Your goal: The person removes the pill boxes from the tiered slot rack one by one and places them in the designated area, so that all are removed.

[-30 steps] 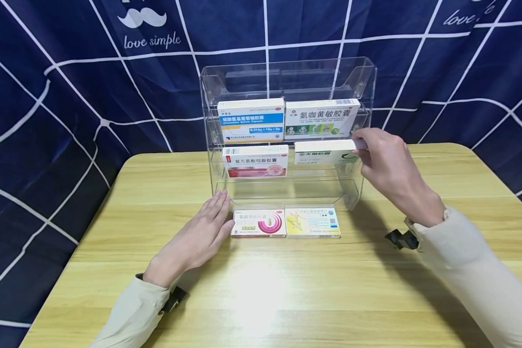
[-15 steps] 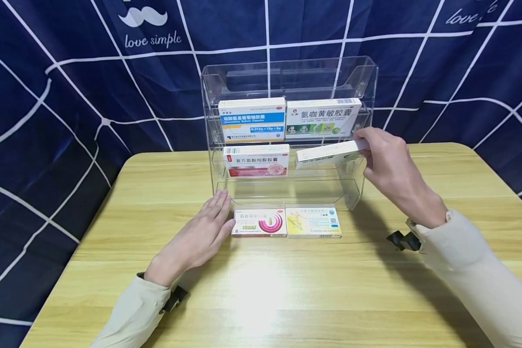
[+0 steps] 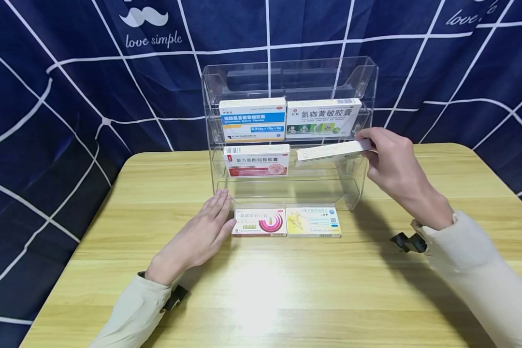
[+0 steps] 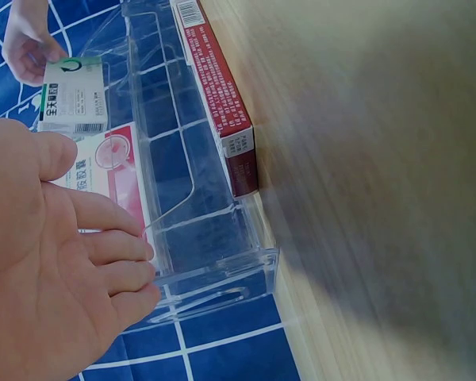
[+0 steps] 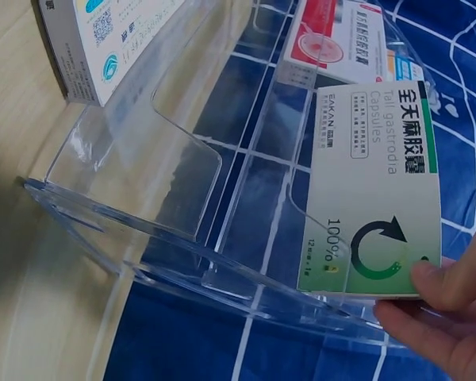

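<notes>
Between thumb and fingers, my right hand pinches the right end of a white and green medicine box marked Tall gastrodia Capsules. That box is tilted, its right end higher, at the right half of the middle tier of a clear acrylic rack. Left of it on that tier stands a red and white medicine box. My left hand lies with straight fingers at the rack's lower left, holding nothing. Beside its fingertips is a white box with pink rings, next to a yellow and white box.
On the tier above stand a blue and white medicine box and a white box with a green band. The rack stands on a wooden table, before a dark blue curtain with white lines.
The medicine box in my right hand has tilted, its right end rising and its front face turning down. My right hand has shifted slightly right. The left hand stays in place.
</notes>
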Demonstrator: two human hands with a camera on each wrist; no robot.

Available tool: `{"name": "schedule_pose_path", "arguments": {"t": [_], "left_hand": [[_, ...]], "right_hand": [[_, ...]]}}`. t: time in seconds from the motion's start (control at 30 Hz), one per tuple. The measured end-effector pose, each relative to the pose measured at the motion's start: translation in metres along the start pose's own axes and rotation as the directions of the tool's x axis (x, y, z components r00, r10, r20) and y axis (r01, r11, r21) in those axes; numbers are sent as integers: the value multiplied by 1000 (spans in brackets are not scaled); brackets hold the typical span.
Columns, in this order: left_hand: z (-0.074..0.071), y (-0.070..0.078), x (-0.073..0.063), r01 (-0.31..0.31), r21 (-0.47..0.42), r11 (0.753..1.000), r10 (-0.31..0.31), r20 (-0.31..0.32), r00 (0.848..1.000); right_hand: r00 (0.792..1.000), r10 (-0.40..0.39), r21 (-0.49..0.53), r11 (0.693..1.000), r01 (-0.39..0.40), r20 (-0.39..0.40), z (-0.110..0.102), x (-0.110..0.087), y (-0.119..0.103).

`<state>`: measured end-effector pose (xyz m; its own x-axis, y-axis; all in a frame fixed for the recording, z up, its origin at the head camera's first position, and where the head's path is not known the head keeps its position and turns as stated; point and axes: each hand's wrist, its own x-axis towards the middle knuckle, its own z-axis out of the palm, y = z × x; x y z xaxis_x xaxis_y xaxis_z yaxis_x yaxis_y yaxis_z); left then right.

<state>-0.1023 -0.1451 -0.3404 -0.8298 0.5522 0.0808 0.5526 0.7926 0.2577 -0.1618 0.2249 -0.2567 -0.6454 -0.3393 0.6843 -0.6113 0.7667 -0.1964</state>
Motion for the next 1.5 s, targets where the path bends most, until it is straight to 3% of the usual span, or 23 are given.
{"name": "schedule_pose_path", "arguments": {"t": [0.2,0.37,0.6,0.8,1.0,1.07,1.2,1.3,1.4,1.5], "left_hand": [[1,-1,2,-2,3,1000,2,-2,1000],[1,-1,2,3,-1,1000,-3,2,1000],[2,-1,1,10,-3,1000,-10,13,1000],[2,-1,1,10,-1,1000,-10,4,1000],[2,-1,0,12,-5,1000,-12,-2,1000],[2,0,0,12,-7,1000,-12,-1,1000],[1,1,-1,11,-2,1000,-11,-1,1000],[2,0,0,10,0,1000,-10,-3,1000],[2,0,0,8,0,1000,-8,-5,1000],[2,0,0,9,-1,1000,-9,-3,1000]], "right_hand": [[999,-34,2,999,34,-19,-2,-2,1],[994,-70,72,995,75,-79,-2,-6,4],[993,-6,206,978,30,-118,-8,-11,3],[994,62,420,907,-17,-95,-17,-16,1],[989,116,516,855,-53,-89,-19,-24,3],[988,131,562,825,-61,-85,-19,-27,4],[983,174,608,788,-102,-60,-19,-32,5],[978,205,577,803,-145,-39,-20,-35,5],[972,233,579,795,-182,-15,-22,-40,5],[964,266,633,744,-214,14,-23,-44,5]]}}
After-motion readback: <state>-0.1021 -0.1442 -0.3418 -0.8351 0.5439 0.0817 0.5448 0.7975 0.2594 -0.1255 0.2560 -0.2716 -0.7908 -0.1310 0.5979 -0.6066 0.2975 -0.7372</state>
